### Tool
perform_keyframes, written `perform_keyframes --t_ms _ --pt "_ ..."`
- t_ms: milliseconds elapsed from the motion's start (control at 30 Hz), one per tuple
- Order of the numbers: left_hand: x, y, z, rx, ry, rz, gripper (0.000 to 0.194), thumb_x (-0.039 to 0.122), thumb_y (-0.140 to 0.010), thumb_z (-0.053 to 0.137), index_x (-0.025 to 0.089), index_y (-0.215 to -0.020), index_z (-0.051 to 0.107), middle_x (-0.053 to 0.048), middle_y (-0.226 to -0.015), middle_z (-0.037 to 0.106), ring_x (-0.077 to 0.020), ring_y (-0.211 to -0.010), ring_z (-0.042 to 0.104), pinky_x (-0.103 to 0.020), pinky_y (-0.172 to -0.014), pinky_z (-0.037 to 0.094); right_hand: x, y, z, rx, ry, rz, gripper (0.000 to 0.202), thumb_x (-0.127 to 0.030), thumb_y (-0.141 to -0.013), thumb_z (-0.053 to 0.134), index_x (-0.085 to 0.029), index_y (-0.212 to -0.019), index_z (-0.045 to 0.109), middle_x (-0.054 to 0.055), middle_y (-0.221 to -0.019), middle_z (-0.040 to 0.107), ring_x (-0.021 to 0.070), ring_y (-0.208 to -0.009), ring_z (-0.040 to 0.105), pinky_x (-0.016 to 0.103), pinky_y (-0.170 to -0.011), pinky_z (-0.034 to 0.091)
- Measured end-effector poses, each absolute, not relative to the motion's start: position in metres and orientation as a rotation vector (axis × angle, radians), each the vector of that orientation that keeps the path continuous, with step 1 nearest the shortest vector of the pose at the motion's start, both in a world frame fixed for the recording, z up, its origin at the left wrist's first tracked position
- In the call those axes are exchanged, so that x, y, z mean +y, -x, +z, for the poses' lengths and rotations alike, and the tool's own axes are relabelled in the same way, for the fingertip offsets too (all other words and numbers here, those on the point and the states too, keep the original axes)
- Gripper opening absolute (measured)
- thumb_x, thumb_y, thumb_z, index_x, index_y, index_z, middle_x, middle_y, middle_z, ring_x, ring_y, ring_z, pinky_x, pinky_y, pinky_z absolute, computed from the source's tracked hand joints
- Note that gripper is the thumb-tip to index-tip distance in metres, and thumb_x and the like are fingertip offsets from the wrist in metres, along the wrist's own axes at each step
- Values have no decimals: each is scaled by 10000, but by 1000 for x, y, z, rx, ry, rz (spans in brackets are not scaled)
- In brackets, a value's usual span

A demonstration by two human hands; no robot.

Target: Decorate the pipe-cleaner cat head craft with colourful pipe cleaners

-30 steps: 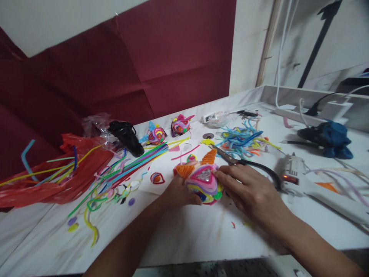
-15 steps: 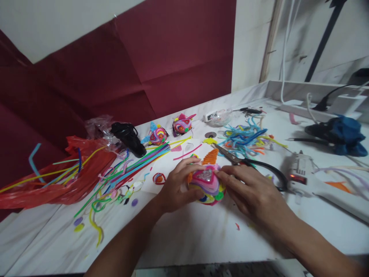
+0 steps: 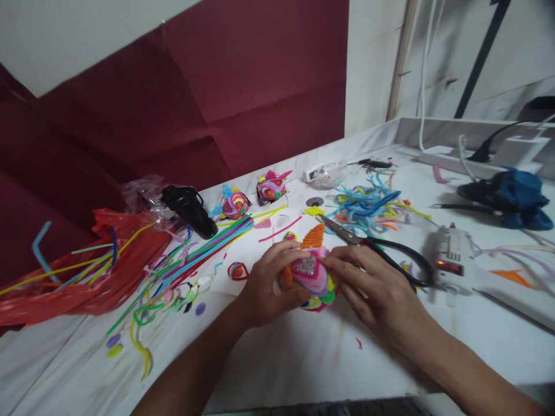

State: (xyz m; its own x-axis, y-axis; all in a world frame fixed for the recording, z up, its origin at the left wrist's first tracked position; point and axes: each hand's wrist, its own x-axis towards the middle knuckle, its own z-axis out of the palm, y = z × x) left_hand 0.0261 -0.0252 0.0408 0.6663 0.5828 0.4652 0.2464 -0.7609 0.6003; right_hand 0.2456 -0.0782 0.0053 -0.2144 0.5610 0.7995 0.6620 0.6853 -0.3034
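A colourful pipe-cleaner fish (image 3: 313, 283) is between my hands, just above or on the white table. It has an orange fin on top, pink and purple coils, and a glittery silver patch ringed in pink. My left hand (image 3: 271, 283) grips its left side, fingers over the top and thumb in front. At the right edge of the silver patch, the fingertips of my right hand (image 3: 381, 289) are pinched together on the pink rim. Open-bladed scissors (image 3: 394, 251) with black handles lie just behind my right hand. A small red-ringed eye piece (image 3: 238, 270) rests left of the fish.
Two similar fish (image 3: 234, 203) stand at the back. Pipe cleaners spread from a red plastic bag (image 3: 130, 271) at left, beside a black bundle (image 3: 191, 209). A tangle of blue pipe cleaners (image 3: 364, 202) lies behind the scissors. A glue gun (image 3: 455, 263) with a lit red switch lies right.
The view has shifted slightly. My left hand still holds the fish, and my right fingertips stay on its pink rim with hardly any movement.
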Motion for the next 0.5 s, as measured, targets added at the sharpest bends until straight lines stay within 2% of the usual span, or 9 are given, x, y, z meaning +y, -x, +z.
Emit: perform_keyframes --t_ms 500 --pt "-29 -27 44 648 -2417 874 575 543 -830 677 266 -1319 558 -135 -1351 533 -306 -1294 495 -478 -1086 412 -80 -247 11 -1883 991 -89 247 -125 -934 499 -185 -1133 632 91 -1027 656 222 -915 633 360 -757 537"
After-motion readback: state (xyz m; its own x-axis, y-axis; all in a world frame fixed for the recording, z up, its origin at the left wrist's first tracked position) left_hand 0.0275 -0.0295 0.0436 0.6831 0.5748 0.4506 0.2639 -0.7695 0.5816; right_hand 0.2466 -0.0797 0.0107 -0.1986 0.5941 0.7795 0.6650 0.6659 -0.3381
